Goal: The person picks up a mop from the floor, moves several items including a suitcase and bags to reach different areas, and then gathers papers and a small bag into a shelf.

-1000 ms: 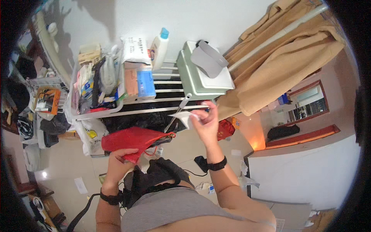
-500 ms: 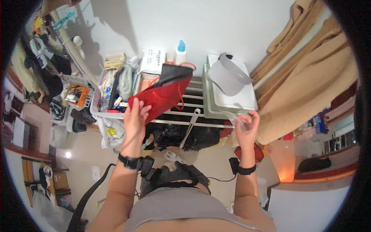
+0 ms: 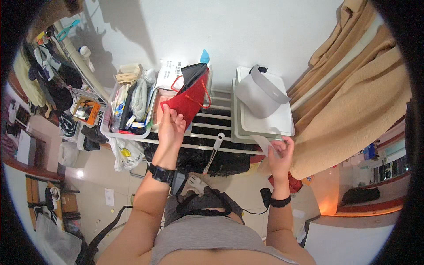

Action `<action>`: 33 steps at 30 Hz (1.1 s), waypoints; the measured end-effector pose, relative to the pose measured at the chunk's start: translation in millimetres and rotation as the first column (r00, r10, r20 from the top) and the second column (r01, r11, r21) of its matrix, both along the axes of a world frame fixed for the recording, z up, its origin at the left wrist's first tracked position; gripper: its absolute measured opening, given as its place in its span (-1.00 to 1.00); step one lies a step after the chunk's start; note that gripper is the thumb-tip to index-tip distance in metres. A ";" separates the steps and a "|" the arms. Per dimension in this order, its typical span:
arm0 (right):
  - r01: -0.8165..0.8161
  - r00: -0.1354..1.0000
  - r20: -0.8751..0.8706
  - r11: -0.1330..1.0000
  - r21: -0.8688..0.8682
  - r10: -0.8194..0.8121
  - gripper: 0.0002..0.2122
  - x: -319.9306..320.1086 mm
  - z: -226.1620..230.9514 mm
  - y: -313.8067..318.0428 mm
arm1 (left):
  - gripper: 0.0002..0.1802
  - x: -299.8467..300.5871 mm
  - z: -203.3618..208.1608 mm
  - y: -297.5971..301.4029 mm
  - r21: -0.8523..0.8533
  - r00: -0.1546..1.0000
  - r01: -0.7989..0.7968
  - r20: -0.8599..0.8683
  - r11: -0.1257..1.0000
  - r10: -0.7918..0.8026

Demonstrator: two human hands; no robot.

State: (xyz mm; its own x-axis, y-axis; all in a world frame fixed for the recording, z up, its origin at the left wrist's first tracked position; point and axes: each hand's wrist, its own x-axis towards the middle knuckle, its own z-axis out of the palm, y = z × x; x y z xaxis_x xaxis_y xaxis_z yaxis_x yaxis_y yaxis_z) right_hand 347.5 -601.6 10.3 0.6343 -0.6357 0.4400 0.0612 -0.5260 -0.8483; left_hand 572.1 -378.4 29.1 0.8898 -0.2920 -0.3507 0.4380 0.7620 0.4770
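Over the white slatted rack (image 3: 221, 128), the left hand (image 3: 171, 126) grips the red bag (image 3: 187, 99) by its lower edge, fingers curled round it, bag tilted up with its dark mouth toward the wall and the red cord handles hanging loose. Bag sits between the white basket (image 3: 108, 130) of clutter and the stacked white trays (image 3: 265, 128), touching neither as far as I can see.

Right hand (image 3: 282, 152) pinches a small pale strip, likely paper or tape, at the front corner of the trays; too small to tell which.

To set the bag down cleanly: keep it upright, lower the base flat across two slats so it doesn't slip through a gap, keep the handles clear of the blue-capped bottle (image 3: 205, 59) behind it, then let go only once it stands.

Pose: left forearm reaches up and forward, wrist straight, black watch band showing, palm facing the bag. Right elbow bent, hand held lower and nearer the body, thumb and forefinger closed on the strip. Grey visor (image 3: 258, 95) lies on the trays, untouched.
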 end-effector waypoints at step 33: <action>0.099 0.994 0.061 0.993 -0.066 -0.095 -0.57 -20.3 -9.9 0.7 | -0.80 -18.9 2.0 -125.1 0.608 -0.353 -0.560 0.439 0.562 -0.826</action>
